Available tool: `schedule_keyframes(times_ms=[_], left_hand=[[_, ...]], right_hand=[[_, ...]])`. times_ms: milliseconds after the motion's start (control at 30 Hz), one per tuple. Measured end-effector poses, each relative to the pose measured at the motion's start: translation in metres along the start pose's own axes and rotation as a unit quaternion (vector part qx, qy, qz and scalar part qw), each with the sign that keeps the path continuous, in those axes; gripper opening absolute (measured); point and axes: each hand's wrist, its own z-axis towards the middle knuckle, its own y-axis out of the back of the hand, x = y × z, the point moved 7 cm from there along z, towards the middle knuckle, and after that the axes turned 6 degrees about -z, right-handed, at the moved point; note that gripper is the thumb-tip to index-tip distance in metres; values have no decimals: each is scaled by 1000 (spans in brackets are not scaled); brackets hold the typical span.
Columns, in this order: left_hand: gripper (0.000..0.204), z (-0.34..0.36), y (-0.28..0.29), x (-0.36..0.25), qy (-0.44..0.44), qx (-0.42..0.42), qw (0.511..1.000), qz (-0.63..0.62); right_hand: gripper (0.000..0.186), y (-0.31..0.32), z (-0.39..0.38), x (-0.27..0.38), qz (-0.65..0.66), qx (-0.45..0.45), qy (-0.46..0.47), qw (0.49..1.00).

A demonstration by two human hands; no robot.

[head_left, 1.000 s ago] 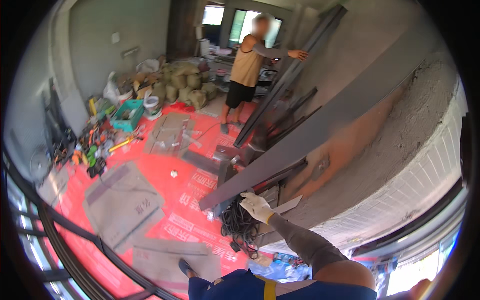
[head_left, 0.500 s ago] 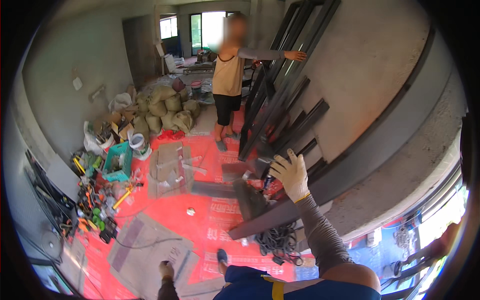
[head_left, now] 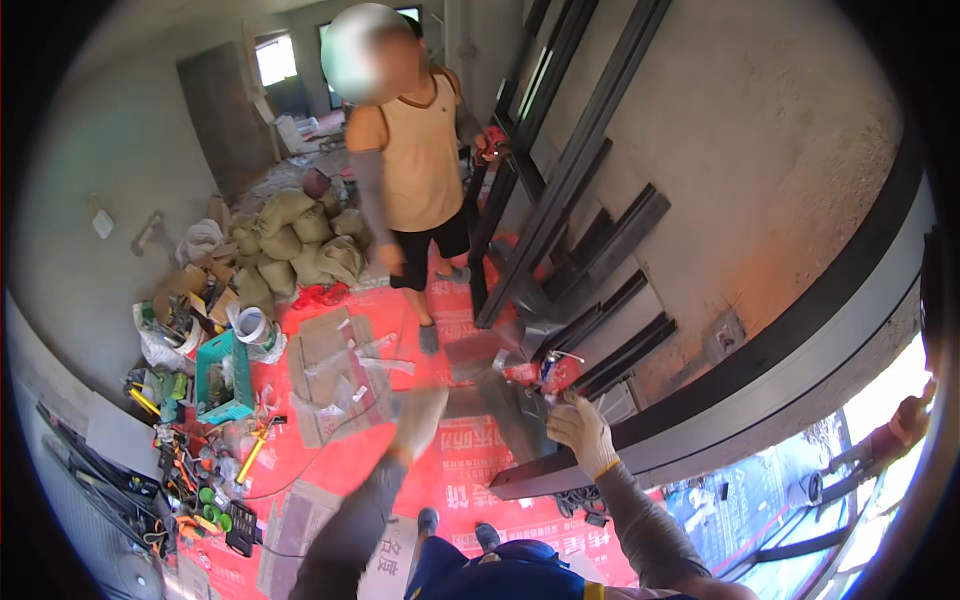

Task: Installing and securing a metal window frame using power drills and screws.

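Reaching forward over the red floor covering (head_left: 330, 470), the two gloved hands are apart, with the long dark grey beam (head_left: 800, 385) at the person's right. The right hand (head_left: 582, 435) is near the beam's lower end, overlapping its upper edge in view; whether it touches the beam cannot be told. Its fingers are loosely bent and close together, and I cannot tell whether they pinch anything. The left hand (head_left: 422, 420) is blurred, held out above the covering to the left of the beam, and I cannot tell whether its fingers are spread or pressed together. From its lower end, just left of the right hand, the beam runs up along the right side of the view, bowed by the lens. Dark cables (head_left: 580, 503) lie beside that lower end, and a small can (head_left: 548, 368) is just beyond the right hand, near short dark bars (head_left: 625, 230) sloping against the wall (head_left: 740, 220). Farther off, tall dark bars (head_left: 578, 165) lean there, and a co-worker (head_left: 415, 165) in a tan sleeveless top stands beside them, one hand at a red object (head_left: 493, 140). Leftward are flattened cardboard (head_left: 325, 370), a green crate (head_left: 228, 413), a white bucket (head_left: 258, 335) and heaped sacks (head_left: 290, 235).
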Motion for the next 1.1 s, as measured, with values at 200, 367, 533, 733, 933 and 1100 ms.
schedule_keyframes(times_ms=[200,367,533,733,933,1100], left_hand=[[56,248,-6,119,437,45,665,-605],[99,320,-86,121,510,89,478,-710],[29,267,-102,137,476,22,461,-748],[23,147,-36,68,485,9,494,-722],[17,-35,17,-24,486,200,702,-480],[9,-120,28,-186,426,359,765,-324]], right_hand=[[62,20,-133,-92,25,-217,-66,974],[72,24,-240,-172,127,-370,-92,916],[59,-19,-307,-195,88,-409,-110,902],[48,-22,-378,-232,146,-488,-157,846],[57,9,-474,-284,136,-481,-171,849],[55,76,-539,-286,23,-500,-170,849]])
